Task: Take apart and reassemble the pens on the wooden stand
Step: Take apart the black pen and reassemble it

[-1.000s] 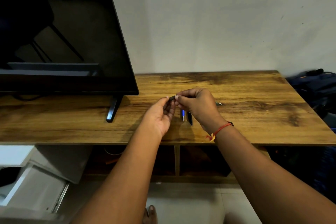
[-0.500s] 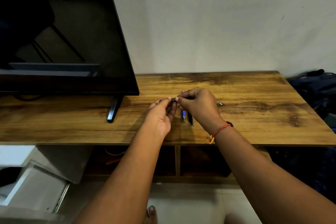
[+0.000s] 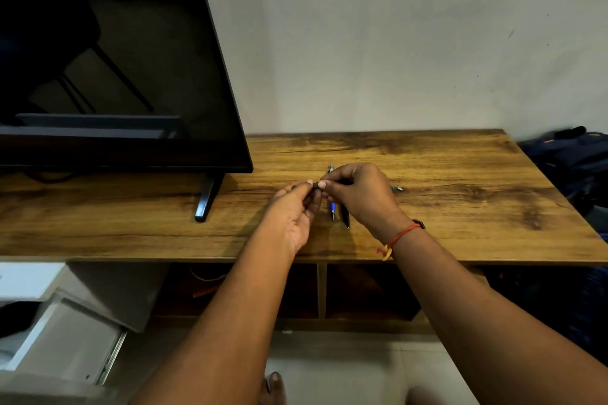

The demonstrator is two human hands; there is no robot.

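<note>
Left hand [image 3: 292,217] pinched one end of a dark pen piece [image 3: 316,185] between thumb and fingertips. Right hand [image 3: 358,194] was curled round its other end. The piece was held just above the wooden surface [image 3: 460,207]. Blue pen [image 3: 332,209] and black pen [image 3: 344,217] lay side by side on the surface, partly under the right hand. TV [image 3: 115,59] stood at left. Any print on the pens was too small to read.

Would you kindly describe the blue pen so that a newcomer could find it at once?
Look at the wooden stand, right of the TV. Between the left hand and right hand, two pens lie side by side. The blue pen is the left one; the black pen beside it is darker.
</note>
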